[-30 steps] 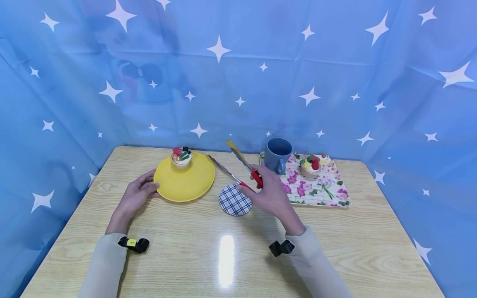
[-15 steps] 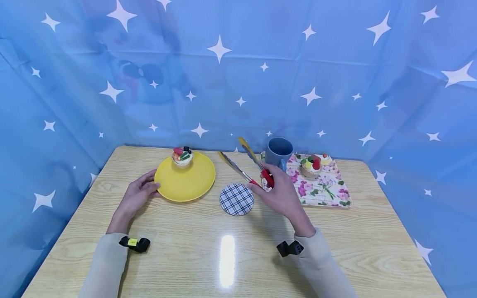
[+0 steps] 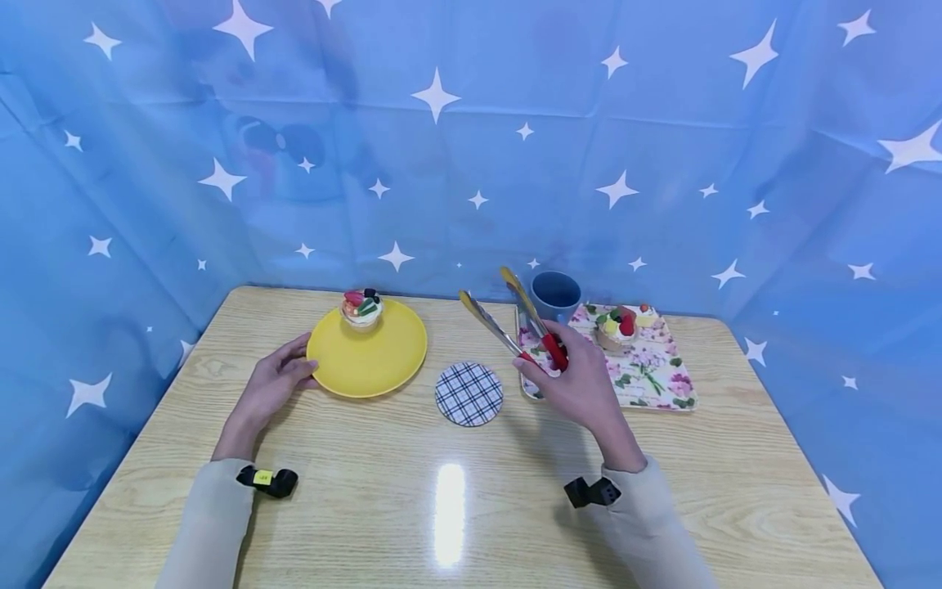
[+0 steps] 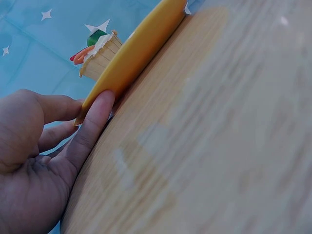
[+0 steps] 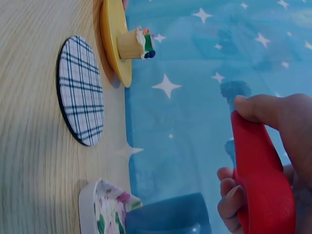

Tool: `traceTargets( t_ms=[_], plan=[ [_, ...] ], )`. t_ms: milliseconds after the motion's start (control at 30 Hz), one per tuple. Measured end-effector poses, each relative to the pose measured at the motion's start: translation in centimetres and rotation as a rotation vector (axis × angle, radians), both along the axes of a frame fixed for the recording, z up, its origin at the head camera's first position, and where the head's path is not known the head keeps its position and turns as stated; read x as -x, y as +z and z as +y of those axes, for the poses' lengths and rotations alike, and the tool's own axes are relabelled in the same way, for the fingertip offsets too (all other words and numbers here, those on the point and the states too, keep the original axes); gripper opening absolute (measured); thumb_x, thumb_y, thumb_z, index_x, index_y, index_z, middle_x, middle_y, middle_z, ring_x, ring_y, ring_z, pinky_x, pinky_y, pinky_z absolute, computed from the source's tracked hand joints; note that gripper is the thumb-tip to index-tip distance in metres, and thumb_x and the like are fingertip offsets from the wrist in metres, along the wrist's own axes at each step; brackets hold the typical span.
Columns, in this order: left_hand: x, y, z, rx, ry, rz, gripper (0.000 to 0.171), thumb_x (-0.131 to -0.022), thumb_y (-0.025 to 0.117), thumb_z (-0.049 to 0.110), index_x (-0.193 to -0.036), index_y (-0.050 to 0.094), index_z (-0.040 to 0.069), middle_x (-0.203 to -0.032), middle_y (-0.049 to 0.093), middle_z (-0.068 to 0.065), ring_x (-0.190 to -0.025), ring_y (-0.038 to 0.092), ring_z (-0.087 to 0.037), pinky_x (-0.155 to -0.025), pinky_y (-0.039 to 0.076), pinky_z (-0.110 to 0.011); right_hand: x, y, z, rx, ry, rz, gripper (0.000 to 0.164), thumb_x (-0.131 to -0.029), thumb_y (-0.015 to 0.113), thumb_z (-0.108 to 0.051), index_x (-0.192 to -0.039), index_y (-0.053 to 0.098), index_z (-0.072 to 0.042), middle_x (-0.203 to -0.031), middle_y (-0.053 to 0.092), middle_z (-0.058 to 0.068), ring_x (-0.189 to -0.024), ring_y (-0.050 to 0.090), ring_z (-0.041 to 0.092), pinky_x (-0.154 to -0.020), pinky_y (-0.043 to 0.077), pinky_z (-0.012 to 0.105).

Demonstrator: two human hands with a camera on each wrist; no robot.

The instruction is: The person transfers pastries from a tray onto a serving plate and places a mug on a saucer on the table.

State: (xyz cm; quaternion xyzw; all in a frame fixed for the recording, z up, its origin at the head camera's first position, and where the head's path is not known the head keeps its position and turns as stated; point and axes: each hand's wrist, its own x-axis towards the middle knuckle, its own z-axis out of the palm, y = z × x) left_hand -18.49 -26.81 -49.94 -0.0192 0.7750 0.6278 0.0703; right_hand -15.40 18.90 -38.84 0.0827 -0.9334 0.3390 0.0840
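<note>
My left hand (image 3: pixel 268 393) holds the left rim of a yellow plate (image 3: pixel 368 360), thumb and fingers on its edge in the left wrist view. On the plate's back part stands a fruit-topped cream tart (image 3: pixel 361 309). My right hand (image 3: pixel 581 388) grips red-handled tongs (image 3: pixel 553 343) in the air over the left edge of a floral tray (image 3: pixel 651 372). The arms of the tongs are spread, with nothing between their yellow tips. A second fruit tart (image 3: pixel 615 330) sits on the tray, right of a blue mug (image 3: pixel 556 293) partly hidden by the tongs and hand.
A round plaid coaster (image 3: pixel 468 394) lies between plate and tray on the wooden table (image 3: pixel 368 491). A small yellowish piece (image 3: pixel 647 316) is at the tray's back. A blue star-patterned curtain (image 3: pixel 471 147) stands directly behind the table and along its sides.
My right hand has moved to the right with the tongs, from beside the coaster to over the tray's left edge. My left hand and the plate have stayed in place.
</note>
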Motion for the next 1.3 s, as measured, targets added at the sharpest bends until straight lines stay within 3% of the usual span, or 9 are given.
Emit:
traceTargets(
  t_ms=[333,633,967,1300],
  plan=[
    [0.0,-0.1,0.0,-0.004,0.001,0.000,0.067,-0.107,0.058,0.026,-0.164,0.025,0.015,-0.154,0.040,-0.023,-0.103,0.064,0.005,-0.089,0.065,-0.023,0.1,-0.1,2.1,0.007,-0.023,0.034,0.066,-0.090,0.080,-0.039,-0.144,0.057,-0.009,-0.100,0.062,0.013,-0.079,0.049,0.024,-0.054,0.043,0.027],
    [0.0,0.0,0.1,0.000,0.009,-0.004,0.067,-0.107,0.058,0.025,-0.164,0.026,0.015,-0.153,0.041,-0.022,-0.101,0.064,0.004,-0.088,0.065,-0.023,0.0,-0.5,4.0,-0.014,-0.069,0.042,0.069,-0.091,0.078,-0.044,-0.147,0.055,-0.010,-0.083,0.054,0.014,-0.065,0.042,0.022,-0.050,0.034,0.027],
    [0.0,-0.1,0.2,0.004,0.007,0.004,0.066,-0.107,0.057,0.024,-0.164,0.026,0.014,-0.152,0.041,-0.023,-0.100,0.065,0.004,-0.088,0.065,-0.023,-0.3,-0.2,5.6,-0.016,-0.124,0.017,0.068,-0.093,0.077,-0.042,-0.147,0.053,-0.008,-0.088,0.057,0.017,-0.065,0.043,0.022,-0.049,0.035,0.028],
    [0.1,-0.2,0.1,0.007,0.012,0.006,0.066,-0.107,0.057,0.022,-0.164,0.026,0.014,-0.152,0.042,-0.022,-0.101,0.064,0.005,-0.088,0.065,-0.023,-0.6,-0.3,7.0,-0.032,-0.177,0.019,0.071,-0.092,0.076,-0.045,-0.147,0.053,-0.007,-0.101,0.063,0.019,-0.075,0.050,0.026,-0.050,0.039,0.027]
  ],
)
